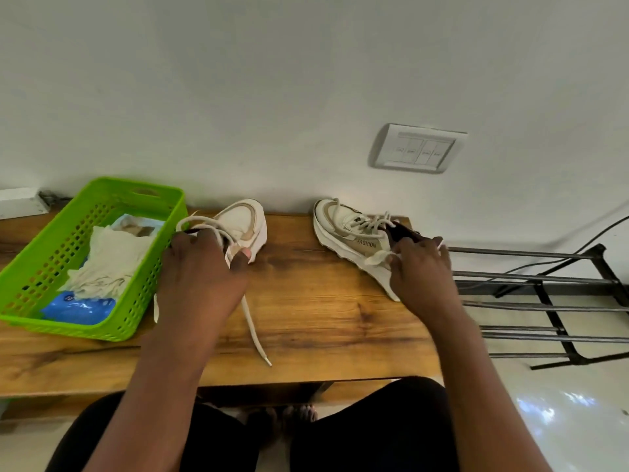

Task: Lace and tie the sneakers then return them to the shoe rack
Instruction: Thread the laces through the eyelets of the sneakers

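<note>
On bench by wall, we see left hand, fingers curled round heel of left sneaker, likely steadying it; its lace trails loose. Meanwhile right hand, fingers gripping collar of laced right sneaker, perhaps readying carry to shoe rack beside bench.

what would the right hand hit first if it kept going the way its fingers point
The FASHION sneaker: the right hand holds its heel end, so it would likely shove that shoe toward the wall.
</note>
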Demonstrator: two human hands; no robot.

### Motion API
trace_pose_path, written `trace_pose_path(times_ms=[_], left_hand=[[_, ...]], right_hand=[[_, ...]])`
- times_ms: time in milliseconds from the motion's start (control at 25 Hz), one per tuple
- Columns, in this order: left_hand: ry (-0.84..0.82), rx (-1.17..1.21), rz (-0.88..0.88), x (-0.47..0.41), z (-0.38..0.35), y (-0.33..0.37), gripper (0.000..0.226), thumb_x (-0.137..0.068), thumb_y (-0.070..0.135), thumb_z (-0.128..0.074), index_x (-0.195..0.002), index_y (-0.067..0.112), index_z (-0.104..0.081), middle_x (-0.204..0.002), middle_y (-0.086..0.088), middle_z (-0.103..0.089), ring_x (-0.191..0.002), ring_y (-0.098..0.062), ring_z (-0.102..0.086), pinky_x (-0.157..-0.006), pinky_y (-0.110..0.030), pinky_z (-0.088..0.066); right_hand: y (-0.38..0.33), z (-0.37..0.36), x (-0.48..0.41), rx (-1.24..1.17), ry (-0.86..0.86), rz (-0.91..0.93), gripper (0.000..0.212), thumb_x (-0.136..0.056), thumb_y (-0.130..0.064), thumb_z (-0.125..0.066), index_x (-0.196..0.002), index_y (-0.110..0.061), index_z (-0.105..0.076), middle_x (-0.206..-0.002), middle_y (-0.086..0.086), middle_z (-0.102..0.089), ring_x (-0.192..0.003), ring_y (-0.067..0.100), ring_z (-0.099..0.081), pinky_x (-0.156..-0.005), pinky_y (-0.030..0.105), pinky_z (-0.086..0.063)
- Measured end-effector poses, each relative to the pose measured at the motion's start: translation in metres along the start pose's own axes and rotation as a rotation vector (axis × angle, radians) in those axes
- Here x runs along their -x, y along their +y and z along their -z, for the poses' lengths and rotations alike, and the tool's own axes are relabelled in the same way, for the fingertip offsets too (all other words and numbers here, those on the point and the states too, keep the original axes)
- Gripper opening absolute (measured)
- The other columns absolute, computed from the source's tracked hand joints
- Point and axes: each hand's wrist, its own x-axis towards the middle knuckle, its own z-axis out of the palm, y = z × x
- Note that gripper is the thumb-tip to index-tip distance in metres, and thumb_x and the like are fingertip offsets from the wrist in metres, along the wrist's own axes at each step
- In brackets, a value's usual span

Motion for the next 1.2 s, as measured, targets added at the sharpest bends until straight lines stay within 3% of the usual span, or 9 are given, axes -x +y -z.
trace_pose_path(times_ms=[120,240,360,520,640,800,880,960,1200], left_hand=[[-0.135,0.258,-0.205,0.019,-0.002,0.029,0.038,-0.092,0.045,-0.058,-0.123,0.023,-0.059,-0.114,0.001,-0.06,-0.105,-0.021,-0.058,-0.087,-0.035,-0.046],[-0.342,0.199,-0.416,0.03,-0.021,0.041,0.032,-0.091,0.042,-0.061,-0.121,0.029,-0.06,-0.114,0.01,-0.062,-0.107,-0.013,-0.058,-0.086,-0.032,-0.049],[-0.254,0.065,-0.537,0.039,-0.035,0.049,0.046,-0.087,0.063,-0.053,-0.121,0.033,-0.057,-0.12,0.011,-0.058,-0.114,-0.014,-0.053,-0.093,-0.036,-0.048],[-0.121,-0.176,-0.451,0.049,-0.049,0.064,0.069,-0.082,0.071,-0.054,-0.126,0.019,-0.046,-0.123,0.0,-0.056,-0.11,-0.02,-0.058,-0.096,-0.036,-0.046],[-0.058,-0.305,-0.356,0.041,-0.053,0.058,0.065,-0.078,0.058,-0.069,-0.12,0.014,-0.047,-0.117,-0.005,-0.06,-0.109,-0.024,-0.059,-0.1,-0.044,-0.043],[-0.163,-0.541,-0.408,0.022,-0.053,0.05,0.042,-0.087,0.058,-0.056,-0.104,0.021,-0.063,-0.1,0.001,-0.068,-0.104,-0.021,-0.061,-0.101,-0.047,-0.038],[-0.162,-0.536,-0.453,0.016,-0.054,0.046,0.04,-0.091,0.058,-0.048,-0.095,0.021,-0.061,-0.088,0.002,-0.068,-0.088,-0.018,-0.065,-0.094,-0.04,-0.041],[-0.139,-0.521,-0.473,0.009,-0.055,0.044,0.035,-0.092,0.057,-0.046,-0.086,0.023,-0.053,-0.079,0.003,-0.063,-0.079,-0.018,-0.063,-0.091,-0.038,-0.041],[-0.225,-0.487,-0.563,-0.003,-0.058,0.053,0.034,-0.092,0.052,-0.048,-0.076,0.021,-0.048,-0.064,0.005,-0.043,-0.065,-0.018,-0.048,-0.072,-0.033,-0.035]], right_hand=[[-0.038,-0.004,0.013,-0.117,-0.062,0.009,0.024,-0.1,-0.025,-0.046,-0.12,-0.015,-0.055,-0.119,0.011,-0.065,-0.125,0.033,-0.052,-0.116,0.063,-0.022],[-0.058,0.0,0.029,-0.706,-0.142,0.053,0.018,-0.101,-0.028,-0.051,-0.11,-0.017,-0.062,-0.104,0.004,-0.072,-0.102,0.027,-0.067,-0.095,0.05,-0.05],[-0.039,-0.001,0.031,-1.24,-0.011,-0.171,0.013,-0.099,-0.024,-0.06,-0.101,-0.017,-0.07,-0.093,0.002,-0.076,-0.092,0.026,-0.071,-0.081,0.042,-0.057],[-0.006,-0.025,0.036,-1.315,-0.037,-0.429,0.012,-0.096,-0.011,-0.065,-0.106,-0.017,-0.069,-0.094,0.007,-0.075,-0.087,0.028,-0.074,-0.071,0.038,-0.062],[-0.021,-0.05,0.048,-1.188,-0.251,-0.385,0.027,-0.09,0.003,-0.064,-0.088,-0.021,-0.077,-0.084,0.008,-0.077,-0.076,0.026,-0.075,-0.073,0.048,-0.063],[-0.044,-0.066,0.056,-1.113,-0.319,-0.332,0.015,-0.085,-0.008,-0.067,-0.081,-0.016,-0.079,-0.077,0.007,-0.077,-0.062,0.016,-0.065,-0.056,0.029,-0.051],[-0.054,-0.074,0.061,-1.154,-0.252,-0.282,0.004,-0.083,-0.012,-0.077,-0.086,-0.014,-0.078,-0.08,0.003,-0.077,-0.073,0.016,-0.072,-0.069,0.033,-0.059],[-0.067,-0.079,0.069,-1.155,-0.154,-0.257,0.023,-0.078,-0.011,-0.083,-0.096,-0.017,-0.07,-0.088,-0.003,-0.075,-0.08,0.01,-0.072,-0.072,0.03,-0.061],[-0.084,-0.101,0.062,-1.282,0.132,-0.313,0.017,-0.09,-0.012,-0.072,-0.102,-0.023,-0.078,-0.094,-0.012,-0.076,-0.087,-0.001,-0.071,-0.082,0.027,-0.06]])
